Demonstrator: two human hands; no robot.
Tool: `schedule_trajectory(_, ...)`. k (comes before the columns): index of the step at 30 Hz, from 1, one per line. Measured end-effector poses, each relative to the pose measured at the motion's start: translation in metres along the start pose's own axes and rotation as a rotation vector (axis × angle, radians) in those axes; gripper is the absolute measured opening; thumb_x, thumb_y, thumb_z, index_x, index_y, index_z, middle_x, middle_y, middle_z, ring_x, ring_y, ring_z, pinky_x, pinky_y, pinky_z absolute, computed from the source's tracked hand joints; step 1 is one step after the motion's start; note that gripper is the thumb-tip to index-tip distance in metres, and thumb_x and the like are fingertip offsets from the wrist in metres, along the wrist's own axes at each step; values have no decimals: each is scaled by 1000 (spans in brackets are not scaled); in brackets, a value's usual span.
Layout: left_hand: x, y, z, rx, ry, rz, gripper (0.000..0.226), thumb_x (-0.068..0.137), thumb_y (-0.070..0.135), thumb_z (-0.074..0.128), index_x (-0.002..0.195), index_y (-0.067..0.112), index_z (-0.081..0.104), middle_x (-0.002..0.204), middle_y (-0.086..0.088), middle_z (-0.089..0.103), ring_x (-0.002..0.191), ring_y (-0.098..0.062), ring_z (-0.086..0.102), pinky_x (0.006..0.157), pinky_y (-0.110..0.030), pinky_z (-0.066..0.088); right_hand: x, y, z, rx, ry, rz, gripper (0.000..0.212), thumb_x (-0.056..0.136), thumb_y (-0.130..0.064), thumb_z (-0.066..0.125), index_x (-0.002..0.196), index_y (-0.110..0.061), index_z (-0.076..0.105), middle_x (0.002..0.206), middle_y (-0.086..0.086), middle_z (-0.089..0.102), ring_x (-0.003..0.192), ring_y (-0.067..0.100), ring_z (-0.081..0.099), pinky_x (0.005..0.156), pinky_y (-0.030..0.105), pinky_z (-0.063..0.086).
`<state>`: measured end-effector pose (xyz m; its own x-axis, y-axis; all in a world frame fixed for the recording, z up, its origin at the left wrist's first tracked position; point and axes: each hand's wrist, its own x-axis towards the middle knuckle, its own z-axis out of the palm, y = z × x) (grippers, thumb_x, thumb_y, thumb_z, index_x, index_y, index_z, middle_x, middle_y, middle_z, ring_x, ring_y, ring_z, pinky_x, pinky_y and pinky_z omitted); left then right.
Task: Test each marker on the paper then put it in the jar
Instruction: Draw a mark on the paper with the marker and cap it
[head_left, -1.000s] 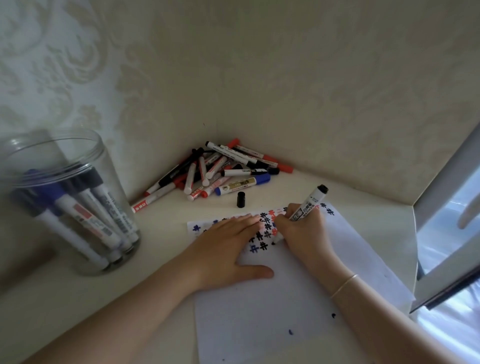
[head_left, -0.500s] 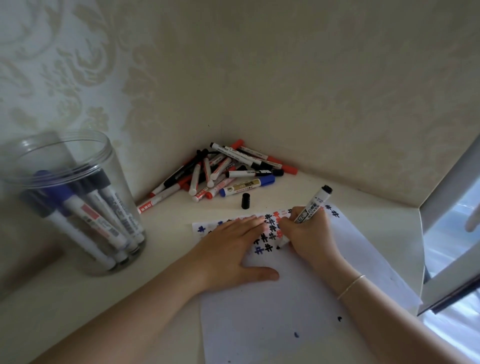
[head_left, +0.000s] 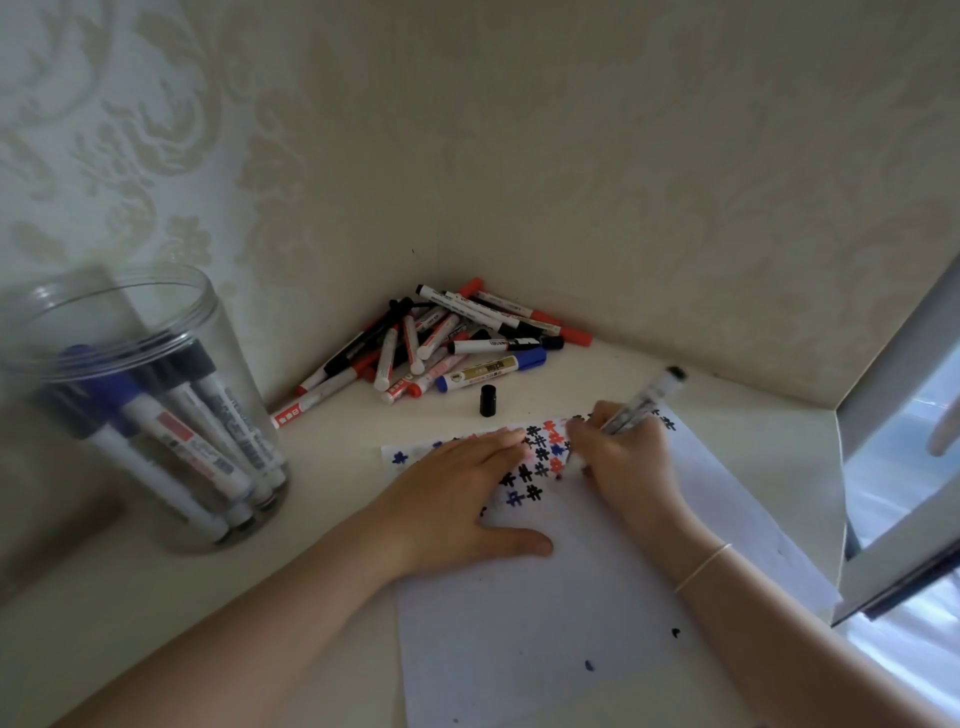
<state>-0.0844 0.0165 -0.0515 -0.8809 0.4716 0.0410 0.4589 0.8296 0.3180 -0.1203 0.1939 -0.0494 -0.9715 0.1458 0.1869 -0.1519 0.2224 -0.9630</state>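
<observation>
A white sheet of paper (head_left: 597, 613) lies on the table, covered at its far end with black, red and blue hash marks. My left hand (head_left: 457, 499) lies flat on the sheet, fingers straight. My right hand (head_left: 623, 462) grips a black marker (head_left: 644, 400) with its tip down on the paper among the marks. The marker's black cap (head_left: 488, 400) stands just beyond the sheet. A clear plastic jar (head_left: 140, 405) at the left holds several markers. A pile of markers (head_left: 441, 343) lies in the corner.
Patterned walls meet in a corner right behind the marker pile. A window frame (head_left: 893, 467) stands at the right edge of the cream table (head_left: 322, 519). Bare table surface lies between the jar and the paper.
The marker's top end has tilted slightly and my right hand has shifted a little over the hash marks. My left hand stays flat on the paper.
</observation>
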Motion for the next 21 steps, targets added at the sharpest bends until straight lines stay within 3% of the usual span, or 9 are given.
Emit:
schedule_trajectory(3, 1, 1, -9, -175, 234, -73, 60, 85, 63, 49, 136, 32, 46, 146, 22, 33, 124, 4, 39, 107, -23, 32, 4, -2, -11, 374, 112, 126, 30, 87, -7, 64, 61, -8, 48, 48, 8, 51, 36, 13, 40, 37, 20, 33)
schedule_trajectory(5, 5, -4, -17, -189, 474, -114, 36, 91, 40, 58, 124, 27, 57, 127, 18, 48, 107, 3, 48, 95, -20, 42, 5, -2, -13, 458, 110, 149, 27, 85, -12, 68, 65, -10, 50, 55, 8, 55, 39, 14, 45, 39, 22, 38)
schedule_trajectory(6, 9, -6, -20, -170, 522, -134, 33, 91, 33, 61, 123, 25, 58, 124, 16, 49, 103, 1, 50, 92, -21, 45, 5, -2, -13, 470, 87, 145, 23, 84, -11, 69, 68, -10, 53, 57, 7, 57, 43, 14, 49, 42, 23, 42)
schedule_trajectory(10, 26, -5, -23, -116, 329, -202, 57, 89, 40, 62, 141, 27, 41, 145, 7, 35, 119, -9, 47, 101, -33, 44, 4, -4, -13, 660, 4, 180, 10, 87, -12, 63, 81, -5, 65, 79, 10, 68, 69, 21, 64, 70, 28, 55)
schedule_trajectory(12, 34, -4, -20, -116, 295, -209, 52, 90, 38, 61, 138, 27, 46, 143, 6, 39, 119, -10, 47, 101, -27, 41, 5, -2, -15, 768, 2, 226, 17, 89, -17, 58, 87, -3, 67, 94, 13, 66, 80, 26, 64, 78, 31, 54)
schedule_trajectory(14, 39, -2, -17, -138, 372, -198, 29, 91, 30, 61, 120, 22, 62, 126, 7, 50, 113, -5, 48, 89, -6, 33, 6, -1, -15, 789, 17, 245, 15, 84, -19, 61, 82, -5, 67, 100, 16, 57, 88, 30, 61, 74, 29, 55)
schedule_trajectory(16, 42, 0, -17, -229, 467, -230, 14, 92, 22, 60, 102, 16, 67, 107, 12, 51, 102, 4, 46, 75, 6, 28, 9, 0, -15, 850, 62, 277, 12, 75, -20, 64, 74, -9, 59, 92, 14, 49, 87, 30, 58, 64, 25, 55)
schedule_trajectory(18, 45, 3, -16, -407, 518, -269, 8, 92, 17, 59, 97, 15, 66, 97, 14, 55, 89, 5, 51, 73, 5, 34, 11, 3, -17, 933, 80, 292, 16, 79, -19, 63, 70, -11, 52, 80, 11, 46, 80, 28, 56, 61, 25, 55)
schedule_trajectory(21, 45, 5, -15, -810, 536, -342, 11, 92, 16, 59, 104, 18, 61, 97, 4, 64, 89, -8, 65, 72, -14, 52, 11, 3, -16, 949, 85, 299, 20, 88, -10, 55, 68, -11, 51, 72, 7, 45, 72, 25, 57, 61, 26, 54)
